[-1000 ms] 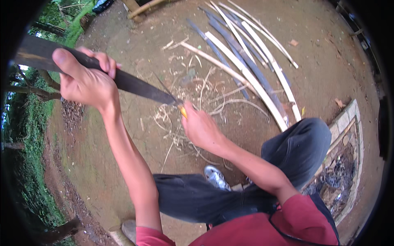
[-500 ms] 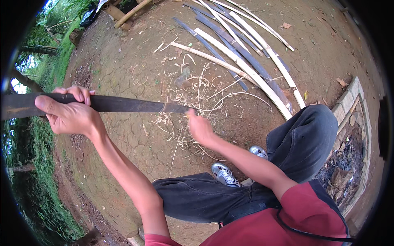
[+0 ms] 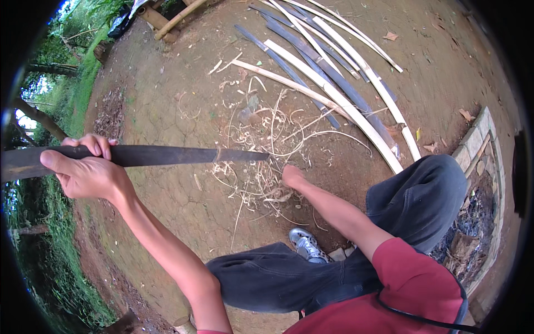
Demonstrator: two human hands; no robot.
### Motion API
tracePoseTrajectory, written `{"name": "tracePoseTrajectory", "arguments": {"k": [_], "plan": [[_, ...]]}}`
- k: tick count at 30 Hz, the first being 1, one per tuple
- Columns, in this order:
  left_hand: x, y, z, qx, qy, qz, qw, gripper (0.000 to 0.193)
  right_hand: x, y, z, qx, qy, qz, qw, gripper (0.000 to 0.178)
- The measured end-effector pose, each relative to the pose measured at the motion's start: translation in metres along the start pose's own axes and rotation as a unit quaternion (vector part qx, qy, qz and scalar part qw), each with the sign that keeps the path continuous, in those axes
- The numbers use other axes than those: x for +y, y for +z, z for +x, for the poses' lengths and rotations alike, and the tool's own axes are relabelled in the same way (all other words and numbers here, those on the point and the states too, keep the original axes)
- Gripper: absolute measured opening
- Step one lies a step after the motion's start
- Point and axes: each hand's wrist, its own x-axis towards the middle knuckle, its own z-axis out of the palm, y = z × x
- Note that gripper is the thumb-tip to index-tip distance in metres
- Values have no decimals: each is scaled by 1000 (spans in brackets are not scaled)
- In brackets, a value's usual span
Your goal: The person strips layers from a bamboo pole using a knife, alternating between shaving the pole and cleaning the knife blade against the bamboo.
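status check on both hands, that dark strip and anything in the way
Left hand gripping dark strip. Right hand closed near strip's far tip. Curly shavings on ground beneath; nothing visibly blocking the strip.

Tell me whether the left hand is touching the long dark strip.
Touching. The head view shows the left hand gripping the dark strip, thumb across its face, fingers curled over its far edge.
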Motion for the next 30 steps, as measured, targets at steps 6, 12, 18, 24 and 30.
{"name": "tracePoseTrajectory", "arguments": {"k": [6, 12, 18, 24, 30], "plan": [[-7, -46, 17, 57, -16, 48, 997, 52, -85, -75, -42, 40, -19, 72, 996, 33], [-11, -22, 20, 29, -10, 16, 999, 52, -175, -209, -144, 80, -210, 145, 964, 27], [3, -11, 6, 33, -44, -16, 998, 56, -209, -215, -222, 82, -326, 140, 931, 24], [17, -1, -5, 29, -23, -51, 998, 56, -173, -183, -204, 106, -276, 148, 944, 27], [16, -10, -8, 53, 0, -22, 998, 54, -176, -162, -213, 96, -277, 150, 944, 33]]}}
